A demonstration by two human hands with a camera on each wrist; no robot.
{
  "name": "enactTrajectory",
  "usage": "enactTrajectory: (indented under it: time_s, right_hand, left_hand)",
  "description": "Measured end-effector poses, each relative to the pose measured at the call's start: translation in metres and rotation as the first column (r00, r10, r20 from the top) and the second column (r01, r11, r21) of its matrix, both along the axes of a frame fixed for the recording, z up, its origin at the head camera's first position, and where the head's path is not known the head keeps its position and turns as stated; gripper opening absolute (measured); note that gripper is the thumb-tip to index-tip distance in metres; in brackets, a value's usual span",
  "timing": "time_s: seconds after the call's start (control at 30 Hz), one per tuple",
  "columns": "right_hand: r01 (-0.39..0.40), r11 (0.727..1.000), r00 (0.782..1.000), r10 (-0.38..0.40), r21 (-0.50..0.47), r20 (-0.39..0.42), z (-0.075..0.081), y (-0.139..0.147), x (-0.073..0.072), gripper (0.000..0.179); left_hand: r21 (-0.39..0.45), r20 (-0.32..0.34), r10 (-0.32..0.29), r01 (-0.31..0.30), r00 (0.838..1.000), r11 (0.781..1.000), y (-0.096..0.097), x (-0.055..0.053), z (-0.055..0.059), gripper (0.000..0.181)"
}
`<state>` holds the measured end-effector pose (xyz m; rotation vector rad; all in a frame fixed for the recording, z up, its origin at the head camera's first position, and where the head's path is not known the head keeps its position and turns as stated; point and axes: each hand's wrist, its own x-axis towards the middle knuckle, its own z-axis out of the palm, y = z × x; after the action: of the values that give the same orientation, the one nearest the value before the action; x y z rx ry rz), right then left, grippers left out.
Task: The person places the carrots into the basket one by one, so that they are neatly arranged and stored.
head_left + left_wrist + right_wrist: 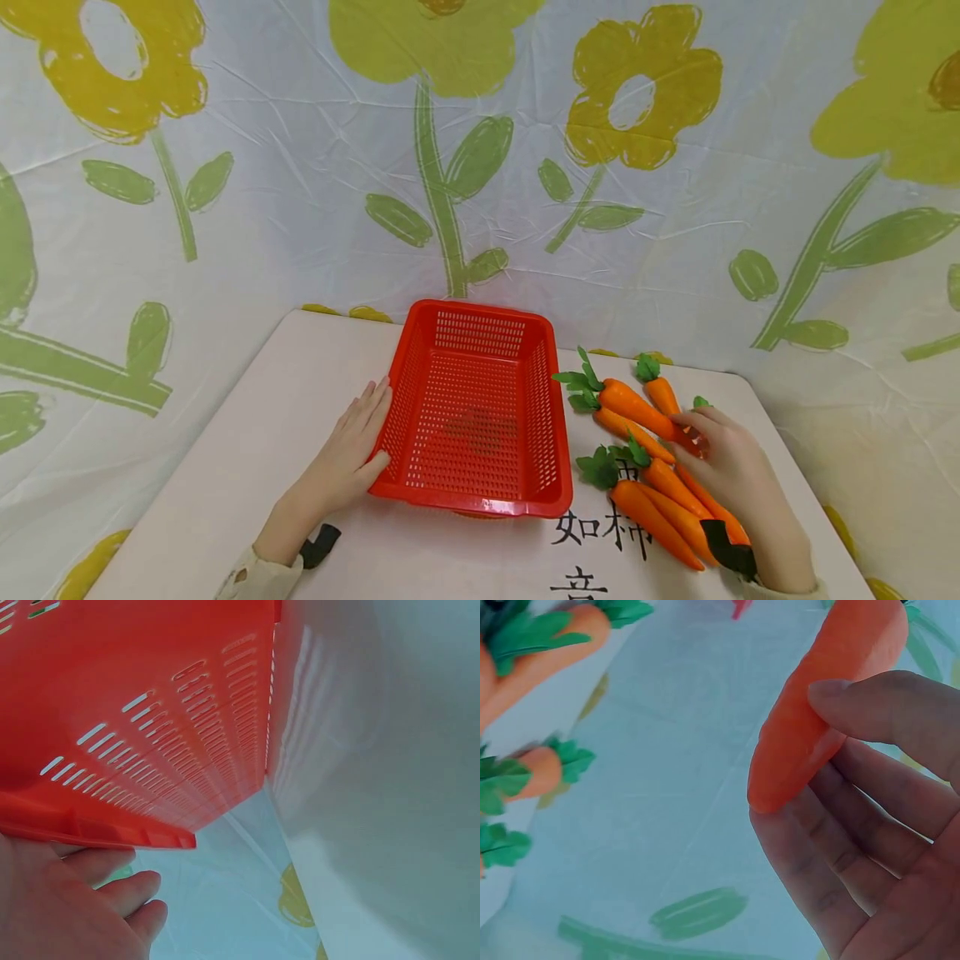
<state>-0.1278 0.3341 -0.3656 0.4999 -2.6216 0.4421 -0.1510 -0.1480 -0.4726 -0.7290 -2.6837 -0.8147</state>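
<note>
Right hand [738, 467]: fingers pinch one carrot [791, 735], right of red basket [487, 505]. Left hand [342, 460]: straight fingers against basket's left side. One carrot grasped; other carrots [652, 523] on table [300, 392], outside basket.

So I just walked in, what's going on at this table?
A person's right hand holds one orange carrot between thumb and fingers, while the left hand touches the side of a red basket. The other carrots lie on the table, right of the basket, none inside it.
</note>
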Motion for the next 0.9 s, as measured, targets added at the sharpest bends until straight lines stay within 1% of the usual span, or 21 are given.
enactTrajectory:
  time_s: [0.13, 0.23, 0.43, 0.67, 0.77, 0.9]
  right_hand:
    - [-0.043, 0.999, 0.999, 0.043, 0.015, -0.006, 0.012, -0.010, -0.013, 0.033]
    - [-0.068, 0.997, 0.998, 0.068, 0.031, 0.007, 0.021, -0.019, -0.024, 0.031]
    - [-0.110, 0.993, 0.991, 0.106, 0.038, 0.085, 0.036, -0.041, -0.048, 0.025]
    - [-0.194, 0.980, 0.973, 0.187, 0.035, 0.133, 0.040, -0.067, -0.086, 0.021]
    - [-0.208, 0.977, 0.967, 0.199, 0.041, 0.158, 0.041, -0.079, -0.102, 0.020]
    - [-0.208, 0.977, 0.965, 0.196, 0.055, 0.177, 0.039, -0.096, -0.122, 0.019]
  left_hand:
    - [0.005, -0.008, -0.005, 0.005, 1.000, 1.000, 0.000, 0.000, -0.001, 0.079]
    - [0.009, -0.009, -0.007, 0.007, 1.000, 1.000, 0.001, 0.000, -0.001, 0.080]
    - [0.002, -0.009, 0.003, -0.003, 1.000, 1.000, 0.000, 0.000, -0.002, 0.080]
    - [0.006, -0.010, 0.002, -0.002, 1.000, 1.000, 0.000, 0.000, -0.002, 0.080]
    - [0.007, -0.010, 0.004, -0.004, 1.000, 1.000, 0.000, 0.000, -0.003, 0.080]
    - [0.014, -0.013, 0.002, -0.002, 1.000, 1.000, 0.000, -0.001, -0.004, 0.080]
